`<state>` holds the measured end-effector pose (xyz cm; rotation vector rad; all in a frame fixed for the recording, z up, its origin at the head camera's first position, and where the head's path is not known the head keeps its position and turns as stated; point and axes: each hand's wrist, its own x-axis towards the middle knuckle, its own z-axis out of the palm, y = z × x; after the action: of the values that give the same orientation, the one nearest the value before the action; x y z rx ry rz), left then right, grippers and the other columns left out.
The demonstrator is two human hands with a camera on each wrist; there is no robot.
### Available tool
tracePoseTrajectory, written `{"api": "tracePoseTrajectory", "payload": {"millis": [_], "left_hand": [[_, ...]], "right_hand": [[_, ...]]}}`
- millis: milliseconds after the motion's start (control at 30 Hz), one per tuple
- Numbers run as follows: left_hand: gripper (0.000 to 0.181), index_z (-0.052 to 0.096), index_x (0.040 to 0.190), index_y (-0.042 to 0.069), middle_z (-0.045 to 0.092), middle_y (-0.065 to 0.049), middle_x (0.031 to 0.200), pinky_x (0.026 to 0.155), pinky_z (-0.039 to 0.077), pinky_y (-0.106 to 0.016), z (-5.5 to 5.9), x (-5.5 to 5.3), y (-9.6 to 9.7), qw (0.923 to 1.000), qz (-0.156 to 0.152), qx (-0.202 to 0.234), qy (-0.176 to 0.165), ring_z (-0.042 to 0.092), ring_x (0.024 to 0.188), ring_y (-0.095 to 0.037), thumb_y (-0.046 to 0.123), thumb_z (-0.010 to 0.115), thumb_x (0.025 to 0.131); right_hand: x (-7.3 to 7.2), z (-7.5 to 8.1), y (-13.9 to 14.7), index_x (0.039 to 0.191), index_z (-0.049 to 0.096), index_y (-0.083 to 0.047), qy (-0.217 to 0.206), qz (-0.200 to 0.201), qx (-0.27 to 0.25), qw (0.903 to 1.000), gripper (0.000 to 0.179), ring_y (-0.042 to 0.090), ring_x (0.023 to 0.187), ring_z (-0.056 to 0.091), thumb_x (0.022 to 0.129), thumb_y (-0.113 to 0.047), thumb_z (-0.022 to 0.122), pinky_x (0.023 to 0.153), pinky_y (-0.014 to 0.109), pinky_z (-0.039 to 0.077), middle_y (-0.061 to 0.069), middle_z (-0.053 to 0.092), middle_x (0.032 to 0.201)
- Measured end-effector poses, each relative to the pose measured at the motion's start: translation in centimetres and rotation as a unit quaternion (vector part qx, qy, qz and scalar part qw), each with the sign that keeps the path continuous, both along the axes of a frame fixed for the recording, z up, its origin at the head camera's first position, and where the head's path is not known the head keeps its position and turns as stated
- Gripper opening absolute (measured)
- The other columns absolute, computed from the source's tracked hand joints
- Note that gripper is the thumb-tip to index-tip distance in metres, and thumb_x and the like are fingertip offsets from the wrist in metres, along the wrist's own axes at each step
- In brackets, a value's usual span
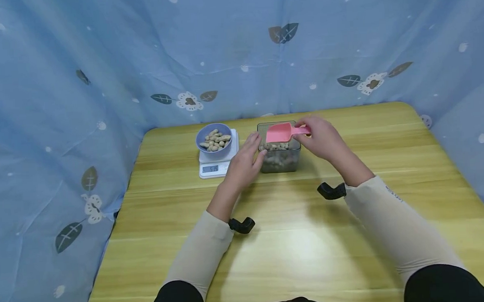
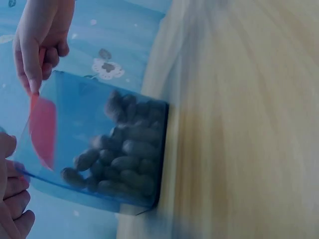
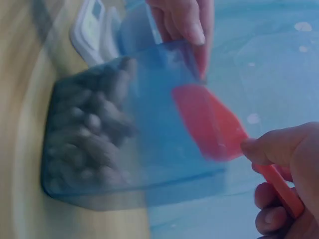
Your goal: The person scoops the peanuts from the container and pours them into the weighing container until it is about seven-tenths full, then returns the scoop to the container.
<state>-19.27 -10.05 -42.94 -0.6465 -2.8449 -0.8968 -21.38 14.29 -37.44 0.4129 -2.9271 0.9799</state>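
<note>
A pink scoop [image 1: 279,133] is gripped by its handle in my right hand [image 1: 317,136], with thumb and fingers around it. Its blade hangs over the mouth of a see-through grey container [image 1: 280,160], and no peanuts show on it. Peanuts [image 2: 129,162] in their shells fill the lower part of that container. My left hand [image 1: 244,164] is at the container's left side, fingers mostly straight and fingertips right at the rim. In the right wrist view, the scoop's blade [image 3: 212,124] shows near the rim, level with the left fingertips.
Left of the container, a white kitchen scale [image 1: 231,153] with a lit display bears a purple bowl [image 1: 199,137] of peanuts. All stand near the back edge of the wooden table [image 1: 286,239]. A blue patterned curtain [image 1: 238,56] hangs behind and along the sides.
</note>
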Motion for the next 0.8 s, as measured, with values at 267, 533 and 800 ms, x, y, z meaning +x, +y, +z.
{"api": "tracePoseTrajectory", "payload": {"millis": [267,533,800], "left_hand": [[0.057,0.031,0.155,0.011,0.022,0.001,0.164,0.123,0.023,-0.035,-0.5,-0.3,0.6,1.0,-0.006,0.003,0.004,0.014,0.152,-0.011,0.041,0.036,0.106],[0.057,0.03,0.155,0.013,0.024,-0.001,0.164,0.122,0.024,-0.034,-0.7,-0.2,0.8,1.0,-0.001,0.006,0.004,0.015,0.151,-0.011,0.041,0.037,0.106],[0.059,0.029,0.155,0.012,0.019,0.001,0.165,0.124,0.019,-0.036,-0.9,0.4,-0.1,0.9997,0.014,-0.001,0.02,0.018,0.152,-0.02,0.042,0.038,0.106]], "right_hand": [[0.0,-2.8,-1.5,0.114,0.069,-0.001,0.031,-0.034,-0.009,0.9989,0.03,0.029,0.088,0.047,0.093,-0.023,0.069,0.072,0.042,0.044,0.016,0.052,0.103],[-0.2,-4.7,-1.5,0.134,0.061,-0.012,-0.02,-0.058,-0.108,0.9922,0.05,0.027,0.094,0.039,0.096,-0.045,0.061,0.072,0.039,0.038,0.015,0.041,0.112],[1.2,-5.9,-0.6,0.154,0.032,-0.016,0.023,-0.044,-0.143,0.9884,0.071,0.033,0.094,0.041,0.098,-0.055,0.05,0.072,0.041,0.038,0.02,0.042,0.124]]}}
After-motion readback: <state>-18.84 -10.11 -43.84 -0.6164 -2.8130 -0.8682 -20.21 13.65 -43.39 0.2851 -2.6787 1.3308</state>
